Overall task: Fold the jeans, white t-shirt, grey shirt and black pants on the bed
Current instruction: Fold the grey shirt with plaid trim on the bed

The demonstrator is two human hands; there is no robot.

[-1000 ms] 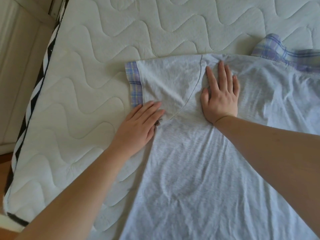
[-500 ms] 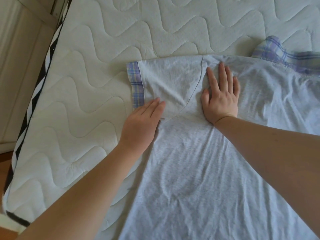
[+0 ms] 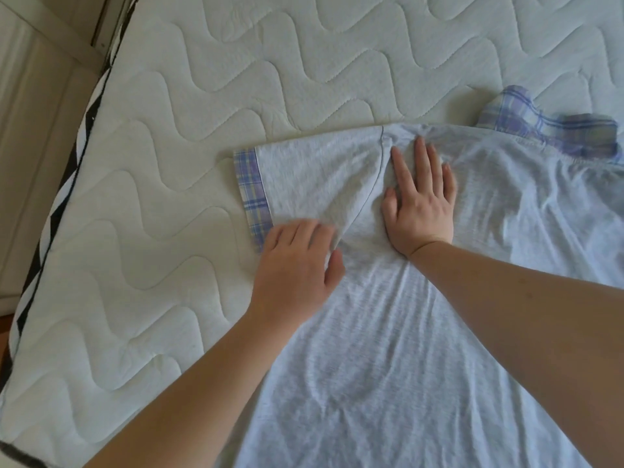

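We see the grey shirt (image 3: pixel 388 349) spread flat on the bed (image 3: pixel 202 79), its sleeve reaching left. Our right hand (image 3: pixel 420 211) presses flat by the shoulder seam, fingers straight. Our left hand (image 3: pixel 297 265) curls its fingers on the sleeve's near edge beside the plaid cuff (image 3: pixel 251 194).

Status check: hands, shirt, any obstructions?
Left hand at sleeve's lower edge, fingers curling onto fabric. Right hand flat, pressing by shoulder seam. Grey shirt spread on bed, sleeve not yet folded. Nothing in the way.
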